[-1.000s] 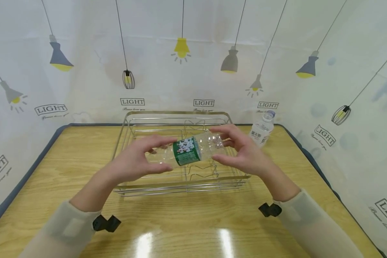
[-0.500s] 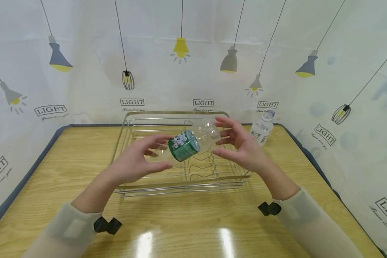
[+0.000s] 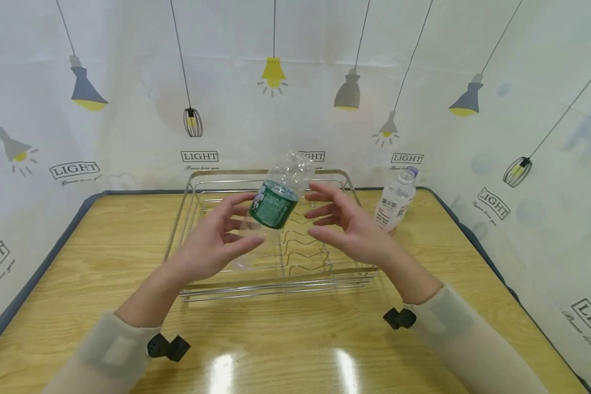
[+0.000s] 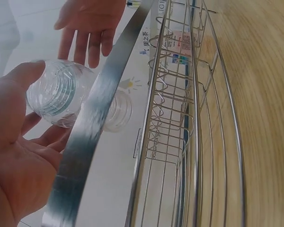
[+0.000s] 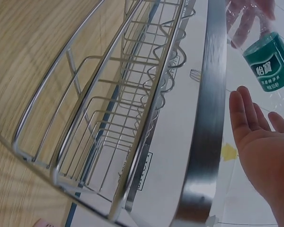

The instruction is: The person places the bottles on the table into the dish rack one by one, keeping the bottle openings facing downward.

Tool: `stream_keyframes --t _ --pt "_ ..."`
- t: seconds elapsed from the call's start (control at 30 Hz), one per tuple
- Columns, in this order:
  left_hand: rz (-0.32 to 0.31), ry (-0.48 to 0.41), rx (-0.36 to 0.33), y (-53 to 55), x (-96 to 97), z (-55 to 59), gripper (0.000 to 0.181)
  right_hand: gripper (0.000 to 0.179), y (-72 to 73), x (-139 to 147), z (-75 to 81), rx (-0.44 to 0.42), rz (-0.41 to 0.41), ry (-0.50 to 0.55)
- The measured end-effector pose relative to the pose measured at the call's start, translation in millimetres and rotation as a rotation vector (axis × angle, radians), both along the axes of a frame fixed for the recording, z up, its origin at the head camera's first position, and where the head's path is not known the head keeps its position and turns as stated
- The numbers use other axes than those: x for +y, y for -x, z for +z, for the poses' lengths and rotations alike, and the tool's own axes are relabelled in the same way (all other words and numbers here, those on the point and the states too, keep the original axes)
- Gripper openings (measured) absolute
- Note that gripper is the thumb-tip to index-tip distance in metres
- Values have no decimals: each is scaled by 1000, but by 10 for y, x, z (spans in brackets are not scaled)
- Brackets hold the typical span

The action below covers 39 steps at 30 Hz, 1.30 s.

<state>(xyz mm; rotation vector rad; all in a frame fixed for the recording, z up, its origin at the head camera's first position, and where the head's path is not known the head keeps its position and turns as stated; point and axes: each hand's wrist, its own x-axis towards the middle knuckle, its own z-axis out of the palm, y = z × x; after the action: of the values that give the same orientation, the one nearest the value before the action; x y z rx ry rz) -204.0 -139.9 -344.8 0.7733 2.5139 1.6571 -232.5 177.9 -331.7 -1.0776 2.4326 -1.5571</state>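
Observation:
A clear plastic bottle (image 3: 274, 203) with a green label is held tilted above the wire rack, its upper end leaning right. My left hand (image 3: 215, 236) grips it from the left, thumb in front and fingers behind. In the left wrist view the transparent bottle (image 4: 61, 92) lies between that thumb and fingers. My right hand (image 3: 352, 227) is just right of the bottle with its fingers loosely spread, holding nothing. White lettering shows on the bottle's label (image 5: 270, 64) in the right wrist view, above the right hand (image 5: 262, 137).
The metal wire rack (image 3: 280, 283) stands on the wooden table (image 3: 276, 339) beneath both hands. Behind the right hand, a second bottle (image 3: 396, 200) with a purple cap and printed label stands at the rack's right. A lamp-patterned backdrop (image 3: 246, 126) encloses the table's back and sides.
The bottle has turned from nearly level to steeply tilted, its right end swinging upward. My right hand has come away from it and shifted slightly left; the left hand keeps its grip.

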Motion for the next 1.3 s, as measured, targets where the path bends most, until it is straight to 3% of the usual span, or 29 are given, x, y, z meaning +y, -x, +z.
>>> stream_keyframes --t 0.23,0.47,0.8,1.3 --pt "-39 -44 -31 1 43 -27 80 81 -15 -103 -7 -10 27 6" --pt "16 24 -1 14 72 -54 80 83 -42 -187 15 -22 4 24" --pt "43 -49 -49 17 114 -69 84 90 -42 -315 16 -76 13 85" --pt "100 16 11 29 146 -65 85 103 -33 -488 3 -128 -27 112"
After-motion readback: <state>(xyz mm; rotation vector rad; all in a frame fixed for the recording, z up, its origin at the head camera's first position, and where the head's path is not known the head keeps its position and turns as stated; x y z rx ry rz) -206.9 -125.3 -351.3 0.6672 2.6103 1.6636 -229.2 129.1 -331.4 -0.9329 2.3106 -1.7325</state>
